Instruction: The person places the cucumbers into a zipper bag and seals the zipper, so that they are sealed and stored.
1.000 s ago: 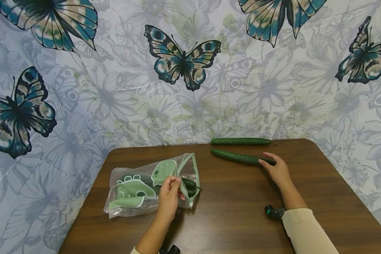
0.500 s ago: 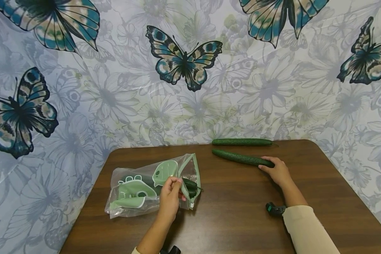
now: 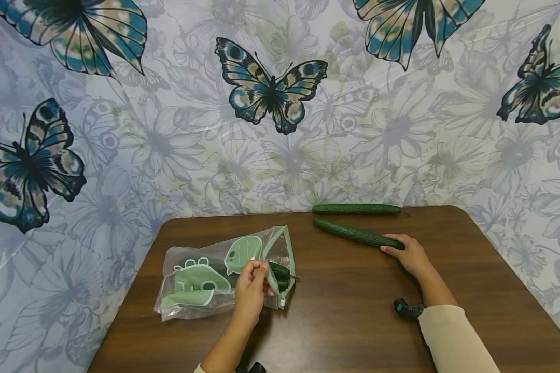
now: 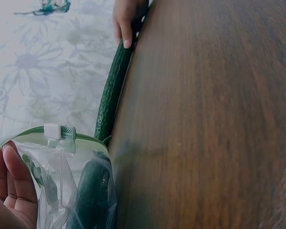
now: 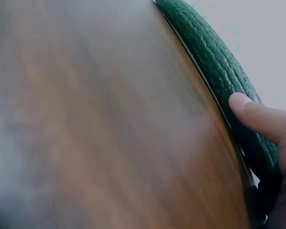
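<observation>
My left hand [image 3: 250,290] pinches the green-edged rim of a clear zip bag [image 3: 191,305] that lies on the table's left half. Inside the bag, dark green cucumbers [image 3: 280,271] show at its open mouth, which faces right. In the left wrist view a white slider [image 4: 53,130] sits on the bag's rim. On the right, my right hand [image 3: 413,256] grips the right end of the nearer cucumber [image 3: 350,231], thumb on the near side. The right wrist view shows the thumb [image 5: 257,114] against that cucumber [image 5: 205,47].
Another cucumber [image 3: 357,209] lies along the back edge of the brown wooden table [image 3: 345,321], behind the gripped one. A cloth with butterflies and flowers [image 3: 280,171] hangs right behind the table. Black devices are strapped at both wrists.
My right hand has come down onto the nearer cucumber's right end and its fingers have closed round it. My left hand and the bag have stayed nearly still.
</observation>
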{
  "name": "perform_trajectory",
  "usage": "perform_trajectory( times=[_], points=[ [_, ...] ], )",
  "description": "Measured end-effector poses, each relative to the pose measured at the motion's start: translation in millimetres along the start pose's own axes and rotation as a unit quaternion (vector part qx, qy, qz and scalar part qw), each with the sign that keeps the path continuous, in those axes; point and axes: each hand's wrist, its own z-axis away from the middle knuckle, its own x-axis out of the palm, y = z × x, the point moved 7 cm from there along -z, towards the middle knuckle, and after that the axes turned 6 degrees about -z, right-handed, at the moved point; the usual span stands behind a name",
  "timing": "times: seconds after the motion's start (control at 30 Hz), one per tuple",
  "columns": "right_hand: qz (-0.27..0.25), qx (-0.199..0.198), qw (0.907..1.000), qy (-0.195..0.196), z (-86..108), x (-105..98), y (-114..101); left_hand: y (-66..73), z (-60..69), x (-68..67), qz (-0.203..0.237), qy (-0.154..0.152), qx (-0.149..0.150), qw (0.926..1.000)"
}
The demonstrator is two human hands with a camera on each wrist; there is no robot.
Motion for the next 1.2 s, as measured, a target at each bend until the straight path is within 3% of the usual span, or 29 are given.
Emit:
perform_trajectory(
  times=[0.8,1.2],
  points=[
    [-0.052,-0.027,0.9975,-0.039,33.1,4,-3,1.0,0.5,-0.3,0.003,0.001,0.001,1.0],
    [-0.074,-0.045,0.9942,-0.063,50.3,18,-11,1.6,-0.3,-0.4,0.0,-0.004,0.002,1.0]
  ],
)
